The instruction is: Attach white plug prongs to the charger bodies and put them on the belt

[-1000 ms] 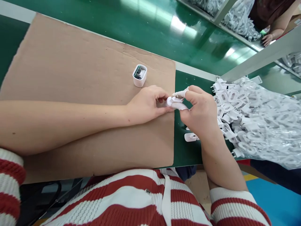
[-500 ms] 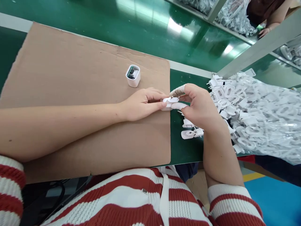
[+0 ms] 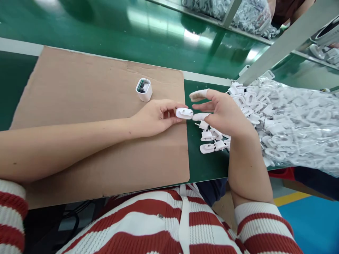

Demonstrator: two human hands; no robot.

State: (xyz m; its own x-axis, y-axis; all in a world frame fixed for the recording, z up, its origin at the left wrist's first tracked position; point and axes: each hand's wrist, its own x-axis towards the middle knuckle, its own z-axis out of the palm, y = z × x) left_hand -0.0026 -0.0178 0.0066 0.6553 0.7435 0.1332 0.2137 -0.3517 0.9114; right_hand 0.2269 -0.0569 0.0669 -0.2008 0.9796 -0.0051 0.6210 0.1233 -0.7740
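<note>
A white charger plug, its two metal pins facing up, is pinched between the thumb and fingers of my left hand over the right edge of the cardboard. My right hand is just to the right with fingers spread and nothing between them. White covers sit on its thumb and one finger. That thumb tip is close to the plug's right end; whether they touch I cannot tell. An open white charger housing, with a green board and dark parts inside, stands upright on the cardboard beyond my left hand.
The cardboard sheet lies on a green tabletop. Several loose white plug pieces lie below my right hand. A clear bag of white plug parts spills out at right. A metal post rises behind it. Part of another person shows at top right.
My right fingers have come away from the charger plug and spread apart. The plug is now in my left hand alone, its pin face turned up. The view has shifted slightly.
</note>
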